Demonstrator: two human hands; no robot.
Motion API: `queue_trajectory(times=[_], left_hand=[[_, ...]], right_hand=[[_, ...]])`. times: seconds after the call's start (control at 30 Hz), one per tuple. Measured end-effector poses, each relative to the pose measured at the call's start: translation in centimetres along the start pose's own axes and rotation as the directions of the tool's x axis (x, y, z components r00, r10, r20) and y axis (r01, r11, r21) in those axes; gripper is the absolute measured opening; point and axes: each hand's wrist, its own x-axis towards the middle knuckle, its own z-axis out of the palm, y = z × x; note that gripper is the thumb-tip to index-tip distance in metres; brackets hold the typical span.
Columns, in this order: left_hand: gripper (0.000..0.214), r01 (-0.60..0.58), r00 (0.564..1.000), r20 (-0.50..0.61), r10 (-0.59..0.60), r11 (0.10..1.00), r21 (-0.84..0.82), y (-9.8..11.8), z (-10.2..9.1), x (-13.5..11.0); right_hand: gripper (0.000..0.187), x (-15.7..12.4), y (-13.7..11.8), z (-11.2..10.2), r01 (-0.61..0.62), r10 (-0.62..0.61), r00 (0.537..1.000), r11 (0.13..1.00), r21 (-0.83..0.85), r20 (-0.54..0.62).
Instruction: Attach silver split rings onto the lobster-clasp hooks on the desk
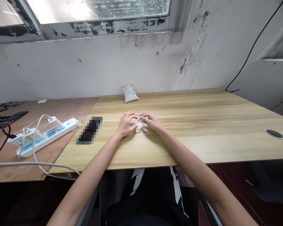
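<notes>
Several small silver metal clasps, which look like swivel lobster clasps [138, 131], lie in a loose cluster on the light wooden table [202, 125]. At the cluster's left side rests my left hand [126, 124], fingers curved and thumb apart, with a clasp [133, 124] between them on the tabletop. Across from it, the fingertips of my right hand [151, 121] are pinched together at a clasp [139, 120] near the back of the cluster. Part of that clasp is hidden by the fingers. Another clasp [146, 131] lies just below my right hand.
A white plastic packet [130, 93] stands by the wall. Left of my hands lies a dark, pixelated phone-like object [89, 130]. A white power strip [48, 138] with chargers and cables [35, 147] occupies the brown board. A round grommet [274, 134] sits at right.
</notes>
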Motion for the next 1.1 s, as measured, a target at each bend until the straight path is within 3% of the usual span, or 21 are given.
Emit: queue_trajectory(times=[0.53, 0.87, 1.1], left_hand=[[0.015, -0.003, 0.994, 0.113, 0.007, 0.999, -0.034, 0.0, 0.4, -0.1], [0.01, 0.016, 0.994, 0.11, -0.012, 0.999, -0.038, 0.4, 1.2, 0.4], [0.005, 0.05, 0.995, 0.091, -0.042, 0.995, -0.086, 0.7, 1.4, 0.6]], right_hand=[[0.037, 0.2, -0.1, -0.4, -0.08, 0.085, 0.994, 0.994, 0.072, -0.065], [0.022, 0.0, -0.7, -1.6, -0.085, 0.066, 0.984, 0.99, -0.111, -0.168], [0.01, -0.2, -1.3, -1.6, -0.05, 0.024, 0.991, 0.978, -0.205, -0.128]])
